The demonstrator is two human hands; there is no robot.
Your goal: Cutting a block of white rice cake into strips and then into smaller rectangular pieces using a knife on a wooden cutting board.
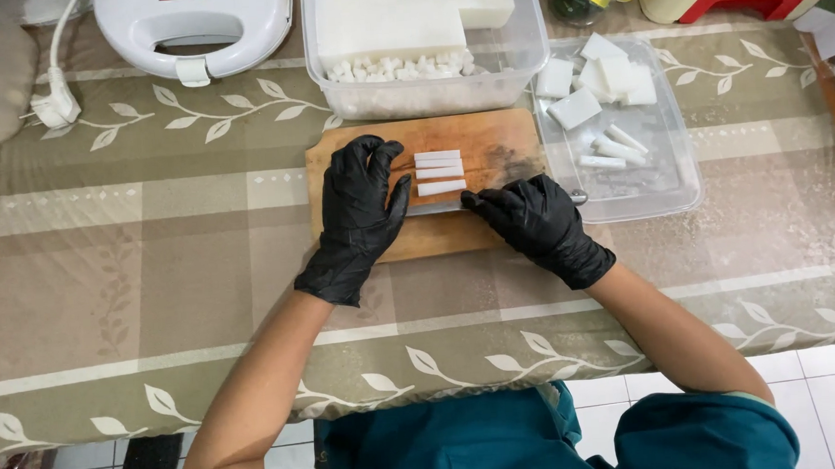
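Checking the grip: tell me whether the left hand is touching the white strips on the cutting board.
Touching. In the head view the left hand lies on the cutting board with its gloved fingertips pressed against the left ends of the white strips; no gap shows.

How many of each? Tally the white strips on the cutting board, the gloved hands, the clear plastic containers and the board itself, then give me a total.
White strips on the board: 3
Black-gloved hands: 2 (left hand, right hand)
Clear plastic containers: 2 (deep tub, shallow tray)
Wooden cutting board: 1
Total: 8
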